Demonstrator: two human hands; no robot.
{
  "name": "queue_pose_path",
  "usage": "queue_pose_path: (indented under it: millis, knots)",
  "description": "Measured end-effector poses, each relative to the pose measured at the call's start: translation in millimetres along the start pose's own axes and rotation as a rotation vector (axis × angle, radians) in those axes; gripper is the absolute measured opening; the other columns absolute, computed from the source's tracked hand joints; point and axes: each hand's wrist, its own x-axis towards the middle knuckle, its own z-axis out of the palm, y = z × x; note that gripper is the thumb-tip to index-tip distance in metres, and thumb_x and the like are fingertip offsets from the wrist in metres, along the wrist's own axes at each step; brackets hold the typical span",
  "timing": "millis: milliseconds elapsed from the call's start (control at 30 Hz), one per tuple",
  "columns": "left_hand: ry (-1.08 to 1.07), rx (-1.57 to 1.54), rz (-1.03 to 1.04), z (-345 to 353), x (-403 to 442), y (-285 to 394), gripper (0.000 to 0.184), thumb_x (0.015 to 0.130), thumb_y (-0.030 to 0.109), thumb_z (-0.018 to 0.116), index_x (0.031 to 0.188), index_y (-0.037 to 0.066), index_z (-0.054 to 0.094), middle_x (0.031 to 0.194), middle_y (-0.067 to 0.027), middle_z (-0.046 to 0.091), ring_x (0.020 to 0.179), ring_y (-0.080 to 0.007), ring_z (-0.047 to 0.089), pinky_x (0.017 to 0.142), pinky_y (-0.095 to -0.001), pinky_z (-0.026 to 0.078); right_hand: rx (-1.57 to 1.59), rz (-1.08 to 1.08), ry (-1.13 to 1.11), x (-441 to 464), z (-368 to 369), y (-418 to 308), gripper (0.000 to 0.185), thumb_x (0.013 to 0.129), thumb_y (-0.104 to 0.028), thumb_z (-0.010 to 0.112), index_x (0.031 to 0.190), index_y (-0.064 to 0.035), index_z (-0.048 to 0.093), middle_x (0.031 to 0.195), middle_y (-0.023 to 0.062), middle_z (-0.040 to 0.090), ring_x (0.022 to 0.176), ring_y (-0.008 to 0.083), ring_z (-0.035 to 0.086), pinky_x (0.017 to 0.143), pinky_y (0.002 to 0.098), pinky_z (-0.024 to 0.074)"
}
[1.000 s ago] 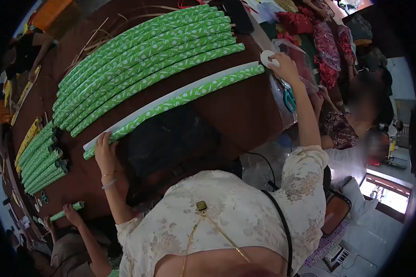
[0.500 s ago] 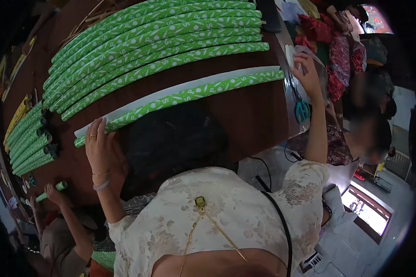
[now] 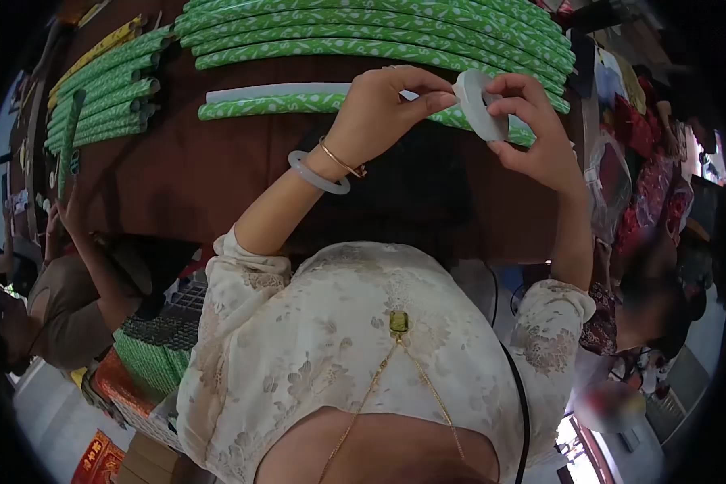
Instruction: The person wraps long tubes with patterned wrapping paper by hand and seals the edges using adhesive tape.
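Note:
My right hand [image 3: 540, 133] holds a roll of white tape [image 3: 469, 101] on edge, thumb and fingers gripping its right side. My left hand [image 3: 379, 113] pinches thumb and forefinger together at the left rim of that roll, where the tape's end appears to be. Beneath both hands lies a green patterned paper tube [image 3: 258, 106], partly rolled, a white strip showing along its far side. My hands and the tape cover its middle and part of its right end.
Long green tubes [image 3: 363, 50] lie in rows beyond. Shorter green tubes [image 3: 113, 105] and a yellow one [image 3: 101, 52] are stacked at the left. A co-worker's hand [image 3: 66, 206] holds a green piece upright there. Red bundles in clear plastic [image 3: 649, 194] are at the right.
My left hand has left the tube's left end and come over to the tape. My right hand has lifted the tape roll from the table's right side. The view has shifted.

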Motion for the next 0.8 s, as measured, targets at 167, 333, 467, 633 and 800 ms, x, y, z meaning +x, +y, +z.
queue_pose_path:
  millis: [167,333,467,633,800]
  knots:
    - [0.222,-0.039,-0.028,-13.0,-15.9,1.8,0.018,0.078,0.016,0.069,0.089,0.003,0.064,0.086,-0.0008,0.063,0.076,-0.0084,0.059,0.063,-0.0207,0.048,0.035,-0.009,-0.064,11.6,13.8,-1.9,0.035,0.062,-0.001,0.067,0.094,-0.0057,0.055,0.111,0.0079,0.047,0.106,0.0232,0.047,0.09,0.0309,0.0381]
    - [0.153,0.061,-0.011,-19.4,-30.5,4.1,0.017,0.076,0.015,0.071,0.086,0.003,0.062,0.084,-0.0008,0.063,0.074,-0.0083,0.058,0.062,-0.021,0.047,0.052,-0.028,-0.113,20.7,19.6,-9.5,0.034,0.061,0.0,0.066,0.092,-0.0049,0.054,0.11,0.0092,0.047,0.105,0.0235,0.047,0.089,0.0309,0.0382]
    - [0.224,0.165,0.051,-39.2,-48.2,8.4,0.015,0.074,0.012,0.071,0.083,0.004,0.062,0.081,-0.001,0.062,0.07,-0.0097,0.056,0.061,-0.0223,0.045,0.182,0.019,-0.126,38.9,33.1,-7.3,0.026,0.065,-0.005,0.063,0.089,-0.0031,0.053,0.109,0.01,0.047,0.106,0.0229,0.046,0.088,0.0313,0.0379]
    - [0.19,-0.041,-0.055,-68.1,-81.3,36.7,0.011,0.074,0.005,0.069,0.08,0.001,0.06,0.08,-0.0036,0.06,0.072,-0.0113,0.056,0.066,-0.0228,0.044,1.12,0.736,-0.448,38.7,53.3,-21.3,0.066,0.091,-0.051,0.03,0.108,0.0081,0.056,0.119,0.0138,0.052,0.103,0.0184,0.051,0.089,0.0306,0.0391]
    - [0.3,-0.246,-0.331,-113.7,-115.8,32.9,0.008,0.078,0.005,0.067,0.08,-0.001,0.061,0.075,-0.0001,0.059,0.069,-0.0038,0.053,0.059,-0.0178,0.044,1.18,0.558,-0.82,50.5,57.0,-35.9,0.083,0.086,-0.065,0.02,0.084,0.0071,0.062,0.125,0.0235,0.045,0.106,0.0267,0.051,0.086,0.0321,0.0416]
